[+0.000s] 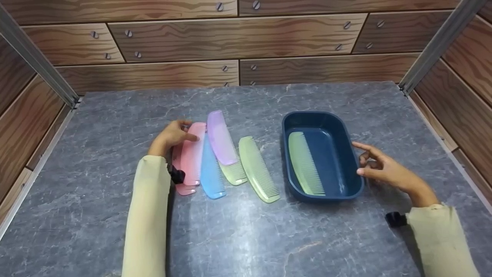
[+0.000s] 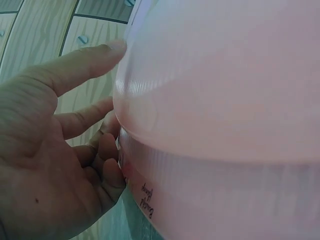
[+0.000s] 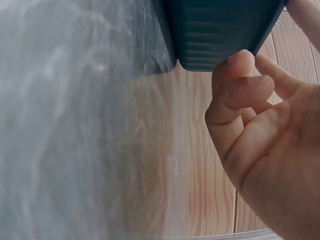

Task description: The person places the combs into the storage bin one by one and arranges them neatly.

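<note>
On the left, my left hand [image 1: 173, 134] pinches the upper pink comb [image 1: 191, 157] near its far end, thumb on top. Another pink comb [image 1: 187, 189] lies partly beneath it. Close on its right are a blue comb [image 1: 212, 173], a purple comb [image 1: 221, 138] and a green comb [image 1: 235, 175] partly under the purple one. A second green comb [image 1: 255, 169] lies nearer the blue plastic tub [image 1: 323, 198]. Inside the tub rests a green comb [image 1: 303, 165]. My right hand [image 1: 388, 169] touches the tub's right side with thumb and index finger; its other fingers are bent.
The grey marbled tabletop [image 1: 246, 238] carries everything. Wood-patterned panels [image 1: 238, 38] stand at the back and both sides, with metal posts [image 1: 438, 46] at the corners. Dark wrist cameras [image 1: 396, 219] sit on both wrists.
</note>
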Tool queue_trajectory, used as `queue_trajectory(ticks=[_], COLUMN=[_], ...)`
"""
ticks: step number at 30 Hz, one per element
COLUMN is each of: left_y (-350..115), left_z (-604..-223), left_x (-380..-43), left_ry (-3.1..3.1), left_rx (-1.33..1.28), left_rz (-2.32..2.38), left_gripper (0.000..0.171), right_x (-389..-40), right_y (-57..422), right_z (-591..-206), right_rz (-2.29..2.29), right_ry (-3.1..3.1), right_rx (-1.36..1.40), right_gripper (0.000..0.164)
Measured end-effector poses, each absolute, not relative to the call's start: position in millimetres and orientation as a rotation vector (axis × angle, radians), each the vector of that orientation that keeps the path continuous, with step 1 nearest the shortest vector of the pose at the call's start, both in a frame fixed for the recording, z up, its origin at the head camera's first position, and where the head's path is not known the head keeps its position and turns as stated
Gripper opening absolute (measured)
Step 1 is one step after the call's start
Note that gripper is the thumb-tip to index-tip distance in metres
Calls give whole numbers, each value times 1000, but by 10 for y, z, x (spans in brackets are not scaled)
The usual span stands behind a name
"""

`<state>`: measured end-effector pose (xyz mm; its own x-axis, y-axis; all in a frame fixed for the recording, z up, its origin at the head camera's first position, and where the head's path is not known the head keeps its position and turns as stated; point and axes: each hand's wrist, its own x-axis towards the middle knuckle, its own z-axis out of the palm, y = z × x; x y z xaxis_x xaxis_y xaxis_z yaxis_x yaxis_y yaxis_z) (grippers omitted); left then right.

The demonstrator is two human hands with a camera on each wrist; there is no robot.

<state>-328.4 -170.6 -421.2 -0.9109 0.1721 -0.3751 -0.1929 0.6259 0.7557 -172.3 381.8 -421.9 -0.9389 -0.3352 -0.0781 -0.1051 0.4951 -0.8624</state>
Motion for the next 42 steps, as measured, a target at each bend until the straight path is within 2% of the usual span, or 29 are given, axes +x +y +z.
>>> queue_trajectory(ticks=[19, 34, 42], left_y=[-1669, -1639, -1587], left_z=[-4197, -4212, -4154], left_x=[-3277, -3270, -3262], left_ry=[2457, 2473, 2434], left_rx=[-70, 40, 36], left_rz=[1129, 1176, 1111], left_gripper=[58, 50, 55], right_x=[-1719, -1720, -1736], right_y=[3813, 3815, 3819], right_z=[-4210, -4229, -4230], right_rz=[-1427, -1413, -1452], right_ry=[2504, 2525, 2465], right_rx=[-371, -388, -415], right_gripper=[67, 66, 66])
